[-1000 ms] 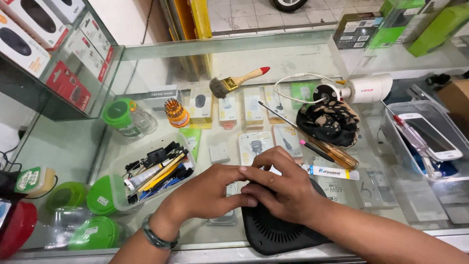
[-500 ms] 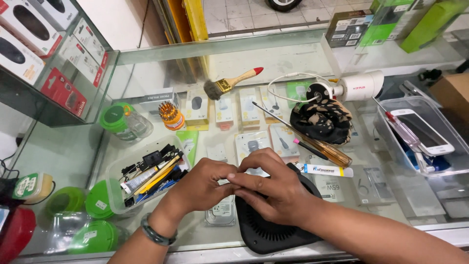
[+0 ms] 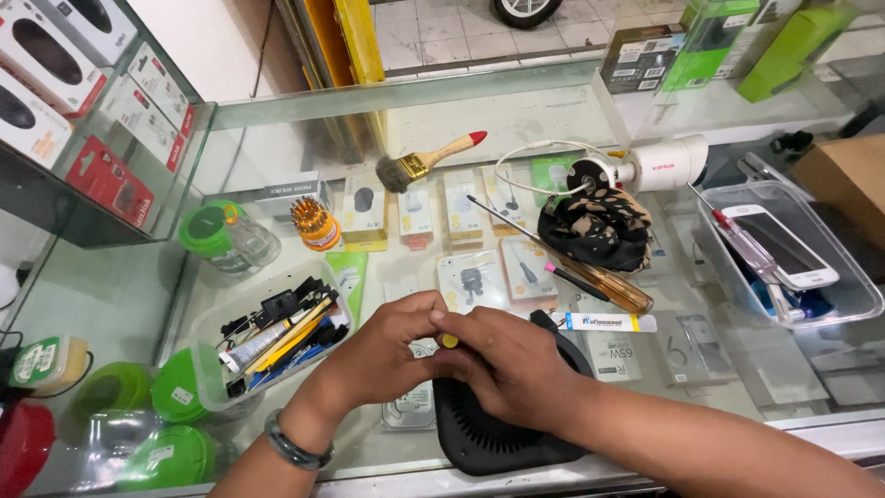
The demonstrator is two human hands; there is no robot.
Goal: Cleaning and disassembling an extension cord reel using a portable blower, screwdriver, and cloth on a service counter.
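While both hands, L [image 3: 383,355] & R [image 3: 507,364], pinch a small yellow bit [image 3: 448,340], they overlap a black vented disc [image 3: 489,429] (matte plastic).

White and red boxes [image 3: 55,74] stand on the left shelf. Small carded packs [image 3: 461,207] lie under the glass. Green and dark boxes [image 3: 710,41] stand top right.

1. The vented device [image 3: 498,443] lies on your glass counter [image 3: 120,295], nearest you.
2. Left of the device: the open tool tray [image 3: 267,332].
3. Behind it: the brush [image 3: 426,162].
4. Right of it: the bin [image 3: 830,304] holding a phone [image 3: 779,244].
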